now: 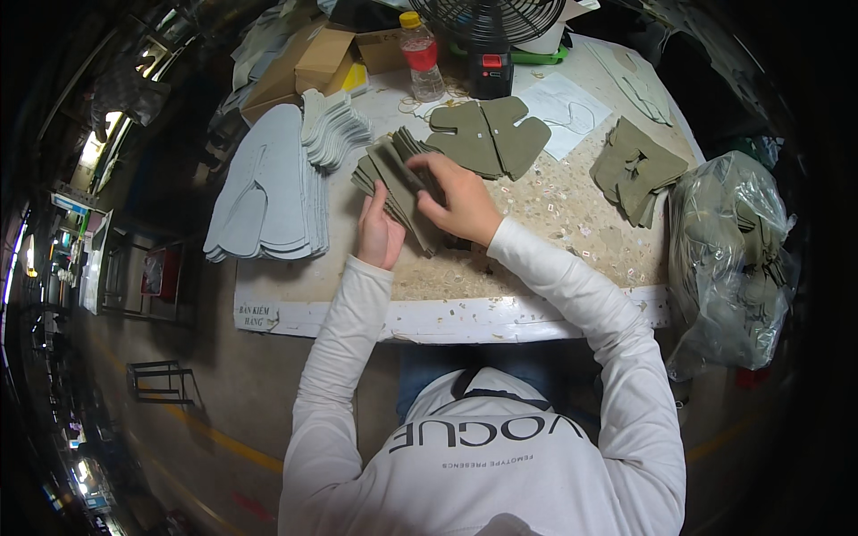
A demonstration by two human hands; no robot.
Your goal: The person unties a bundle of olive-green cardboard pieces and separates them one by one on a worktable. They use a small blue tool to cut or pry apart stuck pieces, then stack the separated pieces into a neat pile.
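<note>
Gripping a fanned olive-green cut-piece stack point(399, 190) in the left hand point(382, 234) over the table point(572, 248), touching it with the right hand point(465, 201) (hold unclear), possibly risking slipped layers through uneven pressure.

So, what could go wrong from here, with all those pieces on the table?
The green pieces in the left hand are unevenly fanned, so some might slip out. The grey stack seems to overhang the left edge of the table, so a bump could tip it. The bottle stands upright beside the fan; a wide reach might knock it over.
</note>
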